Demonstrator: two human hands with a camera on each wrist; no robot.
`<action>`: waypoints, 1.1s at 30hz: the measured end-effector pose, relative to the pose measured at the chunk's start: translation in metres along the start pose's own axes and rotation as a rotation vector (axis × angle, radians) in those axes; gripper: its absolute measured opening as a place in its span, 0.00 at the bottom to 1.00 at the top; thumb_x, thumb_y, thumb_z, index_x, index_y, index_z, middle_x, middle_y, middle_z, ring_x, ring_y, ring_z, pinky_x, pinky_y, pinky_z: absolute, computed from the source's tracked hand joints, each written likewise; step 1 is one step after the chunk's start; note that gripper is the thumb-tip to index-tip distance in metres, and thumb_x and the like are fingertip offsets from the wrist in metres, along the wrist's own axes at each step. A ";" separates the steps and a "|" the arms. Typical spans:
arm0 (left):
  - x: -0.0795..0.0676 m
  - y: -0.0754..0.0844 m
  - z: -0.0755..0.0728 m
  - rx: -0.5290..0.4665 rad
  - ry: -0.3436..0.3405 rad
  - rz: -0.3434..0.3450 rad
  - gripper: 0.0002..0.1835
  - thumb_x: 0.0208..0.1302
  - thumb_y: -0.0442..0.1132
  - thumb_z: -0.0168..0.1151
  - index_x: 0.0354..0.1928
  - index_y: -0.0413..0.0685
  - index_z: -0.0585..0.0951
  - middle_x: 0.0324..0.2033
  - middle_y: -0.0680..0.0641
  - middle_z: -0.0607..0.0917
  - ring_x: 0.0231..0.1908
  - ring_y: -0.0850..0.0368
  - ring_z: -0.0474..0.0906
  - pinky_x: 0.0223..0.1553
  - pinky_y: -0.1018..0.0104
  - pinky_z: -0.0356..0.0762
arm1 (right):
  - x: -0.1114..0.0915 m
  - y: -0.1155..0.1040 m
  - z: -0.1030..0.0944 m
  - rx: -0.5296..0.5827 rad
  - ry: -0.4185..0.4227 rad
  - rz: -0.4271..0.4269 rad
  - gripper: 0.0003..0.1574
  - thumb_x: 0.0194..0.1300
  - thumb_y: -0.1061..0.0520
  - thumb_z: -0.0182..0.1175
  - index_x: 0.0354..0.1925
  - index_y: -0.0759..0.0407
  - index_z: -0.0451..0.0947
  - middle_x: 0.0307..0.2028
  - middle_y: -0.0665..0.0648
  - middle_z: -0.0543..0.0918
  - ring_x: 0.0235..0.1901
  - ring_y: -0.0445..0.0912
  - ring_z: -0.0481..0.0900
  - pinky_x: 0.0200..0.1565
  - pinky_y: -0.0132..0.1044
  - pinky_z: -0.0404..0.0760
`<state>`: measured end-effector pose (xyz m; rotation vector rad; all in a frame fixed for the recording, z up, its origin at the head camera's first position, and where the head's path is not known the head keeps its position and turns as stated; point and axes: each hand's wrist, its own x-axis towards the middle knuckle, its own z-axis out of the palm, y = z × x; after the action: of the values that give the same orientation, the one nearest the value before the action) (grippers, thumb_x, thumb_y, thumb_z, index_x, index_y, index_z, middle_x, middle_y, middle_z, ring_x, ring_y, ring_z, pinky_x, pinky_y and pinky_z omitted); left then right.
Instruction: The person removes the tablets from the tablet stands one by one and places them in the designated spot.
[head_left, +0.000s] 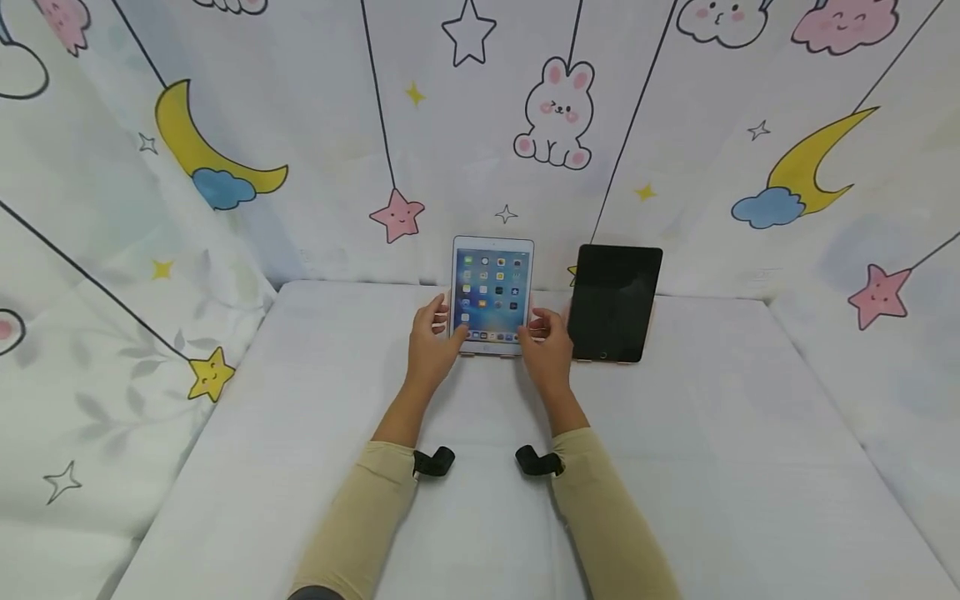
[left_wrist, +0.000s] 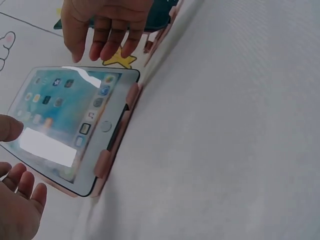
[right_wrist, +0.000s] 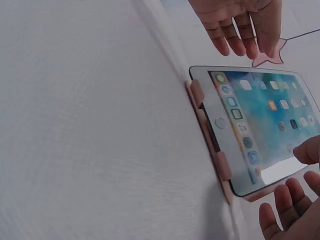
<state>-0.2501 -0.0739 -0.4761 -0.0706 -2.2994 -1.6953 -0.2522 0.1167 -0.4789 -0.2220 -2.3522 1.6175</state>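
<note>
1. The white tablet [head_left: 491, 287] sits between the two hands, near the back of the table [head_left: 712, 467], leaning back in a pink stand [left_wrist: 103, 164] whose two lips catch its lower edge. Its screen is lit, showing rows of icons.
2. The left hand [head_left: 432, 346] is just beside the tablet's lower left side. Its fingers are relaxed and a little bent, gripping nothing; the right wrist view shows a gap between fingertips and tablet.
3. The right hand [head_left: 551, 346] mirrors it just beside the lower right side, fingers loosely bent, thumb apart from them, holding nothing; the left wrist view shows a gap here too.
4. To the right of the right hand, close by, a black tablet [head_left: 615, 304] leans in its own pink stand, its screen dark.
</note>
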 end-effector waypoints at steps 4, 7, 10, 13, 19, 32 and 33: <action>0.002 -0.014 0.008 -0.049 0.006 -0.071 0.34 0.61 0.37 0.66 0.69 0.44 0.67 0.55 0.45 0.74 0.55 0.52 0.71 0.62 0.57 0.74 | 0.001 0.012 0.004 0.009 0.002 0.045 0.24 0.63 0.55 0.63 0.57 0.56 0.73 0.44 0.57 0.78 0.44 0.48 0.78 0.52 0.42 0.81; 0.004 -0.021 0.011 -0.100 0.006 -0.088 0.32 0.61 0.36 0.65 0.68 0.44 0.69 0.54 0.45 0.74 0.53 0.52 0.71 0.60 0.57 0.75 | 0.001 0.018 0.006 0.018 0.011 0.049 0.22 0.63 0.55 0.64 0.55 0.57 0.75 0.42 0.57 0.78 0.42 0.48 0.77 0.49 0.40 0.80; 0.004 -0.025 0.012 -0.141 0.013 -0.099 0.29 0.60 0.34 0.64 0.65 0.43 0.72 0.53 0.45 0.74 0.53 0.51 0.71 0.59 0.56 0.76 | 0.001 0.023 0.007 0.028 0.016 0.041 0.21 0.63 0.56 0.64 0.54 0.57 0.76 0.41 0.58 0.79 0.40 0.47 0.76 0.46 0.37 0.78; 0.002 -0.027 0.012 -0.160 0.026 -0.128 0.28 0.60 0.34 0.65 0.64 0.44 0.74 0.53 0.45 0.75 0.53 0.52 0.72 0.59 0.57 0.76 | 0.000 0.027 0.008 0.038 0.013 0.044 0.20 0.62 0.58 0.65 0.53 0.58 0.77 0.41 0.58 0.80 0.39 0.47 0.77 0.45 0.33 0.78; -0.002 -0.030 0.011 -0.188 0.077 -0.139 0.25 0.57 0.30 0.67 0.60 0.43 0.78 0.50 0.42 0.79 0.52 0.49 0.76 0.57 0.57 0.78 | 0.000 0.029 0.011 0.062 0.003 0.055 0.22 0.58 0.62 0.66 0.52 0.59 0.76 0.41 0.58 0.79 0.39 0.47 0.76 0.45 0.33 0.77; 0.001 -0.038 0.011 -0.163 0.046 -0.133 0.30 0.55 0.20 0.52 0.60 0.45 0.79 0.50 0.45 0.79 0.48 0.53 0.75 0.51 0.64 0.77 | 0.002 0.029 0.013 0.088 -0.012 0.048 0.26 0.55 0.68 0.66 0.53 0.64 0.74 0.43 0.61 0.77 0.42 0.49 0.75 0.48 0.38 0.77; 0.001 -0.039 0.010 -0.167 0.035 -0.129 0.30 0.55 0.20 0.52 0.61 0.46 0.78 0.51 0.45 0.78 0.49 0.53 0.74 0.51 0.65 0.76 | 0.002 0.030 0.013 0.090 -0.016 0.050 0.26 0.55 0.68 0.66 0.53 0.63 0.74 0.44 0.61 0.77 0.43 0.49 0.75 0.49 0.39 0.77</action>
<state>-0.2614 -0.0763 -0.5143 0.0744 -2.1752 -1.9343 -0.2591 0.1164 -0.5109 -0.2524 -2.2960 1.7507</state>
